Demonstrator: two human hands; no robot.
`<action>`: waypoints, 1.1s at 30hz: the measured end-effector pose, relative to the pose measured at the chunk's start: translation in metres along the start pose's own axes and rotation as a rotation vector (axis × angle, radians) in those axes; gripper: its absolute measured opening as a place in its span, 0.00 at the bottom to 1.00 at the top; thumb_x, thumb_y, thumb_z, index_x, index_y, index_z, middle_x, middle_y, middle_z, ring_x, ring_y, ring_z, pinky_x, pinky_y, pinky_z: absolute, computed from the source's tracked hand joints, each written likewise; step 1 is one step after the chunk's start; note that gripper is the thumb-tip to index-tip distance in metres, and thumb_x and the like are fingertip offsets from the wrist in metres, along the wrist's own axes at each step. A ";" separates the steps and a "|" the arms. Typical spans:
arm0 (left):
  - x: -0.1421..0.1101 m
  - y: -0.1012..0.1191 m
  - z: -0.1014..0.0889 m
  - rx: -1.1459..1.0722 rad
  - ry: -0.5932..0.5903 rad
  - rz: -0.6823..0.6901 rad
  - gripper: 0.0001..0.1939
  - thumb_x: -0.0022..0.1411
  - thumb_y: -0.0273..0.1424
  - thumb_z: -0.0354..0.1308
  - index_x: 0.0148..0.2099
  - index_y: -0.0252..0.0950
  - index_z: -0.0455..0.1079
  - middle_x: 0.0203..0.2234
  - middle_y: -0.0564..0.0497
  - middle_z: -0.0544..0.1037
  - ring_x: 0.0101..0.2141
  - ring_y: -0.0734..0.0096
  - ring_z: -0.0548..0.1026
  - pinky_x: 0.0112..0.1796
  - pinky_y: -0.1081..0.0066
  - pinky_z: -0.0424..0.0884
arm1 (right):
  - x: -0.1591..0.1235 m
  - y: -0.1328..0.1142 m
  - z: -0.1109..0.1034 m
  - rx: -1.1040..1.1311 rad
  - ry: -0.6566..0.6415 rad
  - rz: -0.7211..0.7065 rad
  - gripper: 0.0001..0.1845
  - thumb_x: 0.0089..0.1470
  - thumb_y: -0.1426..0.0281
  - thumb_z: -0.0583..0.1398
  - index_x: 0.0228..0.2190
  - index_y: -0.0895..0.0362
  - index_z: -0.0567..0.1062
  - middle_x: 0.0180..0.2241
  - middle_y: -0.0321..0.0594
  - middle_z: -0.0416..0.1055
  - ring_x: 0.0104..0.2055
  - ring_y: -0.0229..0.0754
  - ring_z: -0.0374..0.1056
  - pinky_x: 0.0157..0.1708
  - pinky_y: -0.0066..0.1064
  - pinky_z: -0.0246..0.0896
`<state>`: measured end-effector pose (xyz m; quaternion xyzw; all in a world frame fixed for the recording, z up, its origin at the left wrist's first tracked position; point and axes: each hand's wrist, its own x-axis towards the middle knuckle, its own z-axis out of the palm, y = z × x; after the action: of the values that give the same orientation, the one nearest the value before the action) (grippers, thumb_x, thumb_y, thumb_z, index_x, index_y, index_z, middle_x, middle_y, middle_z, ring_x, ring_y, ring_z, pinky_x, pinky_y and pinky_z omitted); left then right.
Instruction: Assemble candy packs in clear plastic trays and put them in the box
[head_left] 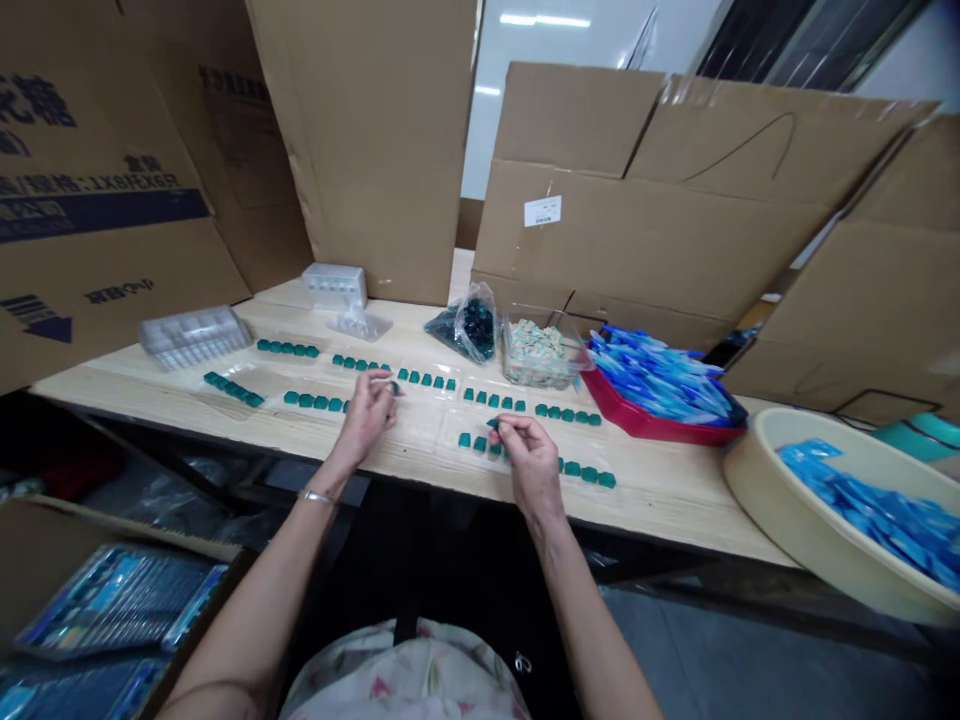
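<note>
Rows of small teal caps (491,400) sit in clear plastic trays on the pale wooden table (675,500). My left hand (369,410) is curled with several teal caps in it, one showing at the fingertips, above the middle trays. My right hand (525,450) pinches one teal cap (493,424) over the nearest tray, beside a short row of caps (585,472). A clear bag of dark teal caps (469,325) lies behind the trays.
A clear tub of small pale pieces (536,352), a red tray of blue packets (660,385) and a cream basin of blue packets (847,500) stand to the right. Stacked clear trays (191,335) lie at the left. Cardboard boxes wall the table; a box of packed trays (112,600) sits lower left.
</note>
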<state>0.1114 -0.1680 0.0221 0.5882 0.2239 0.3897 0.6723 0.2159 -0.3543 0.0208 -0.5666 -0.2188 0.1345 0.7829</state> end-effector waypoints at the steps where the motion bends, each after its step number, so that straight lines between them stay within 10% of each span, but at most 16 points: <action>1: -0.004 0.001 0.001 -0.057 -0.119 -0.061 0.13 0.53 0.30 0.57 0.43 0.37 0.62 0.27 0.55 0.68 0.17 0.84 0.60 0.16 0.82 0.56 | 0.001 0.001 0.000 0.035 -0.037 0.026 0.11 0.44 0.64 0.64 0.31 0.57 0.74 0.36 0.40 0.73 0.30 0.36 0.70 0.37 0.33 0.67; 8: -0.045 -0.002 0.038 -0.420 -0.389 -0.406 0.11 0.54 0.34 0.57 0.35 0.30 0.68 0.23 0.55 0.62 0.17 0.86 0.57 0.14 0.83 0.45 | 0.012 0.020 0.012 0.130 -0.106 0.123 0.13 0.42 0.63 0.65 0.32 0.56 0.75 0.30 0.37 0.73 0.29 0.36 0.69 0.37 0.33 0.67; 16: -0.040 -0.017 0.057 -0.043 -0.212 -0.121 0.13 0.50 0.36 0.63 0.37 0.36 0.68 0.15 0.60 0.63 0.12 0.86 0.54 0.13 0.80 0.49 | 0.007 0.018 0.019 0.106 -0.123 0.126 0.15 0.43 0.61 0.65 0.31 0.58 0.74 0.29 0.39 0.74 0.28 0.37 0.69 0.37 0.35 0.67; 27: -0.035 -0.019 0.056 0.012 -0.231 -0.106 0.12 0.52 0.36 0.61 0.38 0.36 0.69 0.21 0.57 0.70 0.11 0.86 0.55 0.13 0.79 0.50 | 0.010 0.019 0.015 -0.073 -0.110 0.043 0.16 0.43 0.62 0.65 0.34 0.58 0.74 0.27 0.37 0.73 0.26 0.36 0.68 0.30 0.30 0.66; 33: -0.032 -0.020 0.054 0.202 -0.217 0.154 0.05 0.51 0.29 0.61 0.33 0.36 0.73 0.27 0.51 0.75 0.28 0.75 0.70 0.27 0.78 0.64 | 0.010 0.019 0.013 -0.157 -0.096 0.026 0.14 0.45 0.62 0.63 0.33 0.58 0.75 0.24 0.36 0.73 0.26 0.36 0.68 0.31 0.30 0.64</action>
<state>0.1390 -0.2265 0.0095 0.7071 0.1422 0.3496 0.5980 0.2188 -0.3329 0.0085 -0.6221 -0.2587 0.1540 0.7227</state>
